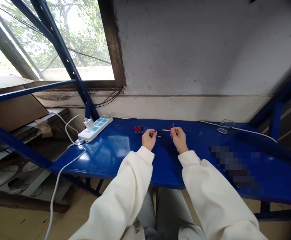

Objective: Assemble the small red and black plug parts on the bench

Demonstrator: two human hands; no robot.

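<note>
My left hand (149, 139) pinches the dark end of a slim, pen-like piece (160, 130) between thumb and fingers. My right hand (179, 139) is closed on the other end, where a thin, pale tube (167, 130) shows. The two hands are a short way apart, just above the blue table. Below the pen-like piece lies a tiny white bit (159, 136). Behind my right hand are a small red piece (169, 127) and a clear upright piece (173, 125). Left of my left hand stand two red cylinders (137, 129) and a black cylinder (142, 128).
On the blue table (105, 156), a white power strip (96, 129) with a plugged-in adapter lies at left. Several tiny parts (186, 128) sit right of my right hand. A clear glass (225, 126) stands farther right; a blurred dark object (235, 168) lies nearer.
</note>
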